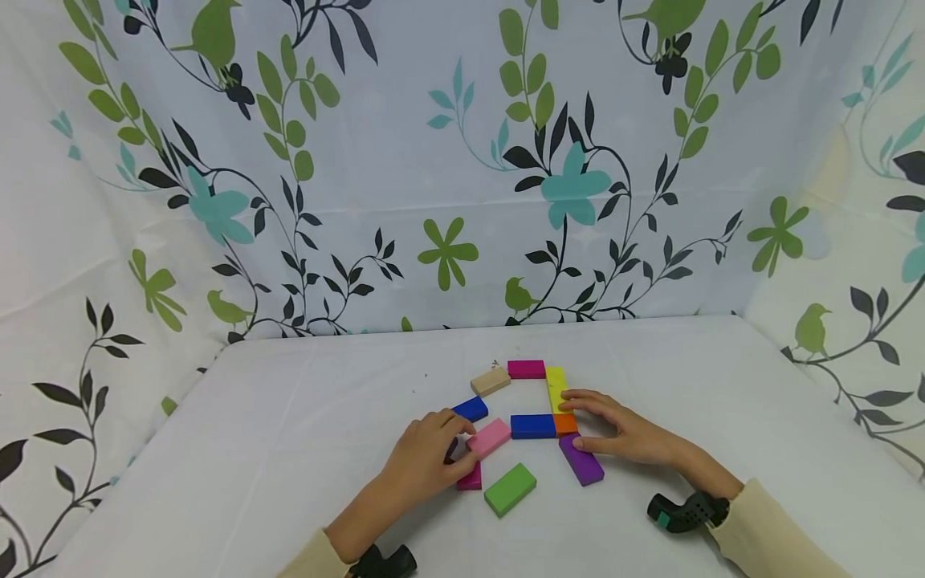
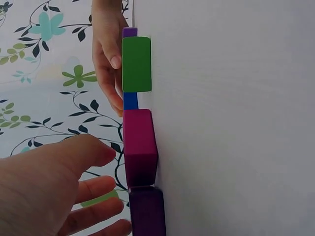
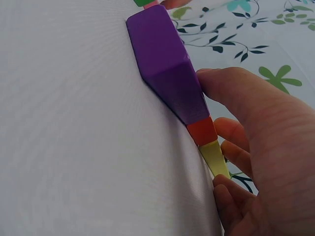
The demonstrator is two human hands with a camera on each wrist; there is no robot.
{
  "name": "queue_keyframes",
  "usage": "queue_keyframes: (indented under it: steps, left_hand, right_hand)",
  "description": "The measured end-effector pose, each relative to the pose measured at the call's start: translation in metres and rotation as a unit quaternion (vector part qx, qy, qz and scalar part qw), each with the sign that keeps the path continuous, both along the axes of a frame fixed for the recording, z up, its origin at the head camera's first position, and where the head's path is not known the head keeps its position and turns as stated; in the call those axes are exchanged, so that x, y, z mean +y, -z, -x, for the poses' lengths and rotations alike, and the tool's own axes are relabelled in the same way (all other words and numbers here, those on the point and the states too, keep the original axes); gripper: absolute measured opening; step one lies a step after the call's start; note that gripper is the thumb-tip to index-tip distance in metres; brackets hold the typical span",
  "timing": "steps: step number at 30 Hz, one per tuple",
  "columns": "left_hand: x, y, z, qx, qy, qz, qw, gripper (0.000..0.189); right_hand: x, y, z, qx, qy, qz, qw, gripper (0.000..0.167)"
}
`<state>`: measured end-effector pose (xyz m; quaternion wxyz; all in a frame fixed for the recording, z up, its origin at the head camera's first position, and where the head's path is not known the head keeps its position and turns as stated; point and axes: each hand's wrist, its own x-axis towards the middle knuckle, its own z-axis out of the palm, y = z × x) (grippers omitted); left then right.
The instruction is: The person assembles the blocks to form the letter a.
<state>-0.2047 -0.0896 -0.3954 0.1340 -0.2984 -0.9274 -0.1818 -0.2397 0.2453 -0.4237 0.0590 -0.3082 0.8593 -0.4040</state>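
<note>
Several coloured wooden blocks lie on the white table in a rough ring. My left hand (image 1: 426, 457) is over its left side, thumb and fingers apart, near the pink block (image 1: 490, 439) and the magenta block (image 2: 140, 142). A dark purple block (image 2: 147, 209) is partly hidden under that hand. On the right side, my right hand (image 1: 629, 433) has its fingers extended; its thumb is at the purple block (image 1: 581, 460), its fingertips beside the yellow block (image 1: 556, 387). Between those two sits the orange block (image 1: 566, 424), touching a blue block (image 1: 533, 426).
Nearest me lies a green block (image 1: 510, 490), apart from the others. Farther back are a second magenta block (image 1: 526, 369), a natural wood block (image 1: 491, 381) and another blue block (image 1: 471, 409). A leaf-patterned cloth (image 1: 376, 185) hangs behind the table (image 1: 289, 417).
</note>
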Motion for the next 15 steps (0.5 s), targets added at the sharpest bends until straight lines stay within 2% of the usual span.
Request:
queue_keyframes:
  steps: [11, 15]
  left_hand:
    - [-0.018, -0.001, -0.005, -0.036, -0.018, 0.005, 0.9992, 0.024]
    - [-0.024, -0.001, -0.006, -0.039, -0.025, 0.004, 0.9989, 0.024]
  right_hand:
    - [-0.001, -0.001, -0.001, -0.009, 0.0, 0.005, 0.9999, 0.048]
    - [0.0, -0.001, -0.001, -0.017, 0.001, 0.005, 0.9998, 0.049]
